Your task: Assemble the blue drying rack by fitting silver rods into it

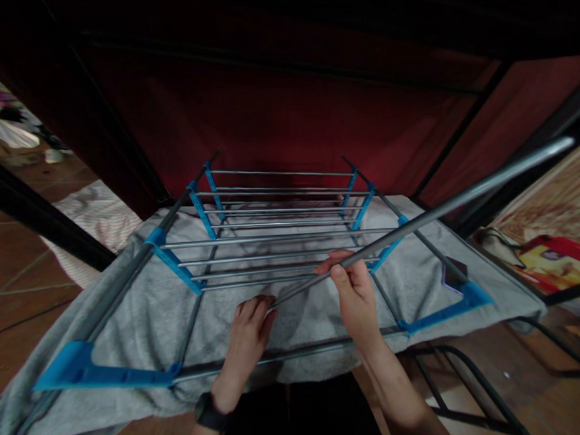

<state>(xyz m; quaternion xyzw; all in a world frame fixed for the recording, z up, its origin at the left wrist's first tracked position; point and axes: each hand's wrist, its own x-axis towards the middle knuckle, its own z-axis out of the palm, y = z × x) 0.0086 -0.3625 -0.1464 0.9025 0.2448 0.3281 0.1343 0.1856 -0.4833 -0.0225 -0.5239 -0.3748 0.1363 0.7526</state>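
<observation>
A long grey metal tube (427, 216) slants across the rack, its far end raised at the upper right. My right hand (355, 290) is closed around its middle part. My left hand (253, 321) has its fingers curled around the tube's lower end, so that end is mostly hidden. Under both hands lies a metal rack frame with thin crossbars (272, 242) and blue plastic brackets. One blue bracket (109, 371) is at the lower left, another blue bracket (448, 312) at the lower right. A dark watch sits on my left wrist.
The rack lies on a table covered with a grey cloth (314, 362). Dark red panels (277, 123) stand behind it. A small dark flat object (454, 274) rests near the right bracket. A red and yellow package (553, 262) and a black metal-framed stool (466, 363) are at the right.
</observation>
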